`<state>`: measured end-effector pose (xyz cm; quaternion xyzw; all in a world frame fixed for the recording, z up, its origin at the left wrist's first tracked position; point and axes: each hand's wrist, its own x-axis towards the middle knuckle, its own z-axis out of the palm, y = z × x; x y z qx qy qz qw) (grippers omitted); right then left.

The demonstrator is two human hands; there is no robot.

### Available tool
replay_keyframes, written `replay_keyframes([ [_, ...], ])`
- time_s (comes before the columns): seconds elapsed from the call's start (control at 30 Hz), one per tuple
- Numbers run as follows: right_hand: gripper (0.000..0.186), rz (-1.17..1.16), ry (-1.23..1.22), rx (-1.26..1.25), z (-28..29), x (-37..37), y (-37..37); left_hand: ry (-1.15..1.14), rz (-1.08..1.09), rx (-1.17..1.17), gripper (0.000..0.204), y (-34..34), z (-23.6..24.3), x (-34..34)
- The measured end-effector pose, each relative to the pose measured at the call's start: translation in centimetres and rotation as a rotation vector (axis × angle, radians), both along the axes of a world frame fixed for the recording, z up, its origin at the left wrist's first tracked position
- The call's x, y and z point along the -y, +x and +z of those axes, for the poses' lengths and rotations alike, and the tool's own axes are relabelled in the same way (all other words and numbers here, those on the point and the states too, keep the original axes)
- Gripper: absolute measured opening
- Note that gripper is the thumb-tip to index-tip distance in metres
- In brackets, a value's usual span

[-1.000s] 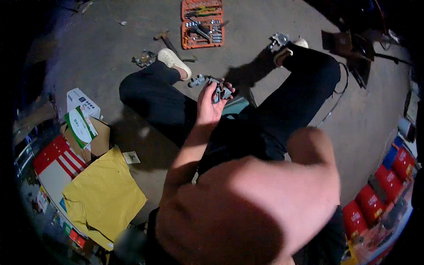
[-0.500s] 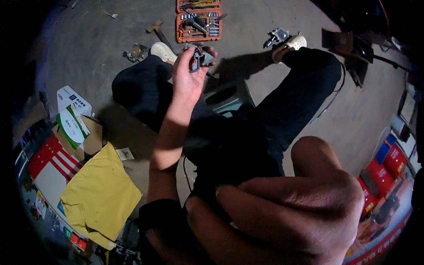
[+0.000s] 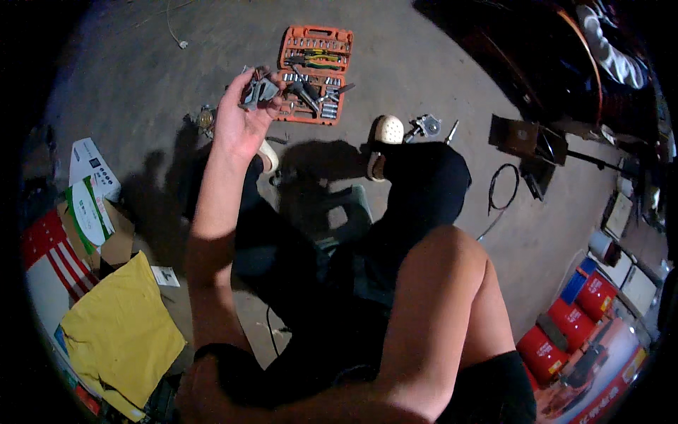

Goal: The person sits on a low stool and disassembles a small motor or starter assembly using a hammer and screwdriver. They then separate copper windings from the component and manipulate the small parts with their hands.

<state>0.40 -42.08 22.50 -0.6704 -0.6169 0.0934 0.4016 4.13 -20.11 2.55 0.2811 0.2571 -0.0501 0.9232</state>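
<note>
My left hand [image 3: 239, 127] is raised at the upper left, its fingers curled round a small grey metal part [image 3: 260, 92] with openings in it. The part's kind does not show clearly. My right arm [image 3: 441, 311] is sharply bent, elbow forward, and the forearm runs back along the lower edge toward my left sleeve. Dark shadow there hides the right hand's fingers. Just beyond the held part lies an open orange tool case [image 3: 316, 31] with sockets, pliers and a dark-handled tool.
A small metal assembly [image 3: 429, 126] lies beyond my right shoe [image 3: 389, 130]. Another metal part [image 3: 205, 120] sits beside my left wrist. A low stool [image 3: 362, 201] stands between my legs. Boxes [image 3: 92, 169] and a yellow bag [image 3: 123, 328] are at left, red containers [image 3: 571, 324] at right.
My view has shifted, and the tool case now shows whole. My left hand appears further left, still holding the metal part. The right hand has left the near foreground; my right foot has drawn inward.
</note>
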Motion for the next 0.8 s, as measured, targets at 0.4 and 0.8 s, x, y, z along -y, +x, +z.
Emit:
replay_keyframes([
  [0.4,0.019,0.027,-0.119,-0.144,-11.0,-9.9,26.0,0.347,-0.058,-0.353,0.028,9.2,-10.5,-1.7],
  [0.8,0.022,-0.205,0.265,-0.999,5.2,-3.4,25.6,-0.043,0.024,-0.412,0.022,1.6,2.4,9.2],
])
